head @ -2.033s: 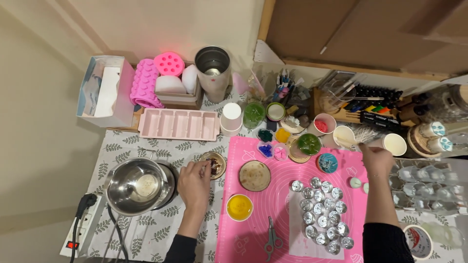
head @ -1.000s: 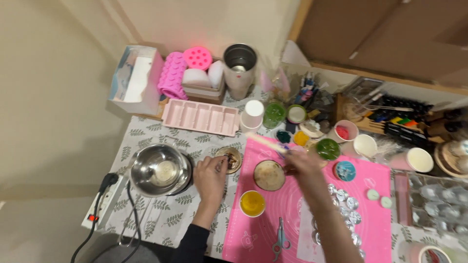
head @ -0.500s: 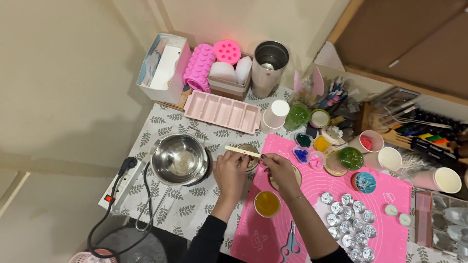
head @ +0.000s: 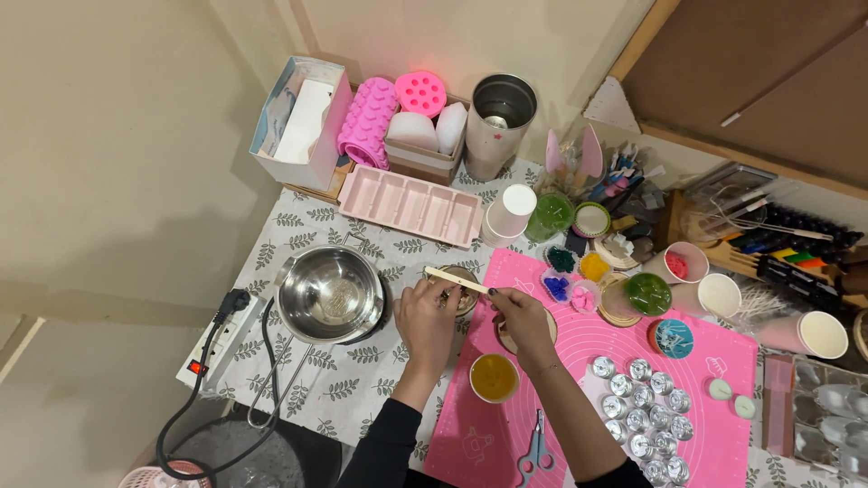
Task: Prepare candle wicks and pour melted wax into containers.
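My left hand point(head: 427, 322) rests on a small round tin point(head: 460, 291) at the left edge of the pink mat point(head: 597, 398). My right hand point(head: 522, 316) holds a flat wooden stick point(head: 455, 279) by one end, laid across the top of that tin. A second round tin point(head: 506, 336) lies partly hidden under my right hand. A small cup of yellow wax point(head: 495, 377) stands just in front of both hands. A steel pot point(head: 329, 295) on a hot plate sits left of my left hand.
Several small silver tealight cups point(head: 644, 417) and scissors point(head: 537, 452) lie on the mat. Paper cups point(head: 509, 211), green point(head: 647, 294) and blue point(head: 674, 338) dishes, a long pink mould point(head: 410, 205) and a steel canister point(head: 499, 112) stand behind. A power strip point(head: 213, 342) hangs at the left table edge.
My right hand came from the far right of the table to the tin beside my left hand, now holding a wooden stick over it. The view shifted left and down.
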